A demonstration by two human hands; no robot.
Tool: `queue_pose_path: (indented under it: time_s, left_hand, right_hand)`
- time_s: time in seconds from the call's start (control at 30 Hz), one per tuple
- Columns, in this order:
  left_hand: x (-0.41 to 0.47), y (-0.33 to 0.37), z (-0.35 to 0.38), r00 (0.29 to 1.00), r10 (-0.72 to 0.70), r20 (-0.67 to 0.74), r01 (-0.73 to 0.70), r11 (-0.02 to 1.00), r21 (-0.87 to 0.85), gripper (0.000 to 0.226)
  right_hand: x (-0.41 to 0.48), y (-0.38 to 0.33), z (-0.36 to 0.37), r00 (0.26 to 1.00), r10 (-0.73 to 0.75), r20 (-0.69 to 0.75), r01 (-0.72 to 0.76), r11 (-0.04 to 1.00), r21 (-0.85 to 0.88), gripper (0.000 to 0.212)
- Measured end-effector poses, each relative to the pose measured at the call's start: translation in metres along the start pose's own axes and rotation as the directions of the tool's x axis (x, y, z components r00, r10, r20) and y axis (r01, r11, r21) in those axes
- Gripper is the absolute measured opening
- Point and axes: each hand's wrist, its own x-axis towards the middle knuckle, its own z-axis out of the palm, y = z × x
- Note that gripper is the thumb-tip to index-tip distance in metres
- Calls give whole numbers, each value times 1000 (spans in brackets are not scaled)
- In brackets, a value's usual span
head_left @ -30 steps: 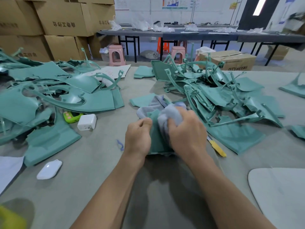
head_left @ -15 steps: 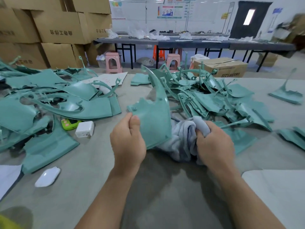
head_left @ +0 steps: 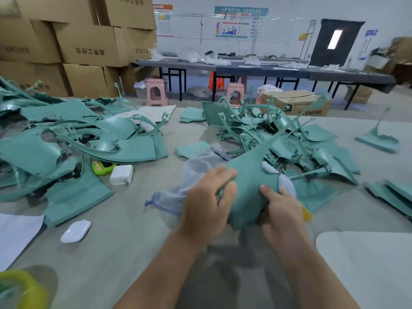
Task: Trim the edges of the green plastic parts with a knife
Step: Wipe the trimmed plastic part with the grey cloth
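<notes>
1. Green plastic part (head_left: 249, 181) sits right in front of you, held up off the surface (head_left: 138, 237) between both of your hands, with a grey cloth (head_left: 196, 175) bunched behind and under it.
2. Your left hand (head_left: 207, 201) lies against the part's left edge, fingers curled loosely around that rim; motion blur keeps me from saying how firmly it grips.
3. Your right hand (head_left: 281, 208) holds the lower right of the part, thumb pressed on the face and fingers wrapped underneath.
4. The long axis is what matters here: the broad end rests low between your hands, and the part narrows into a thin arm that runs up and away to the right, over the right pile of green parts (head_left: 289, 139).
5. The knife (head_left: 307, 214) shows only as a yellow sliver just beside your right hand, mostly hidden by it, lying on the surface. I cannot see its blade.
6. Judging from this, your right hand is the nearer one to the knife, so it would have to let go and reach for it while the left hand takes the part alone.
7. The left grip looks too light for that; firm it up first, or the long arm may swing the part down.
8. A second heap of green pieces (head_left: 73, 141) lies well apart, to your left.
</notes>
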Motion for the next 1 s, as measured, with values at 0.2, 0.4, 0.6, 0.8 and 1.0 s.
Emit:
queue_pose_path:
  time_s: [0.2,0.4,0.6,0.8,1.0]
  left_hand:
    - [15,-14,-2,783,-470,407,618,660,-427,31]
    - [15,-3,5,846,-532,40,429,635,-642,18]
    - [-4,10,8,999,-23,29,23,1000,-19,39]
    - [-12,15,26,963,-7,269,-1,1000,30,50]
    - [0,-11,16,947,-299,115,289,952,96,40]
  right_hand:
    - [11,-3,-37,951,175,255,-140,979,-150,26]
    - [9,-7,-35,993,-112,-25,105,975,-196,16]
    - [-24,-1,-13,894,-31,447,45,999,-21,50]
    - [-3,-3,-24,990,130,60,-137,983,124,25]
    - [2,4,-38,995,13,97,-17,999,37,32]
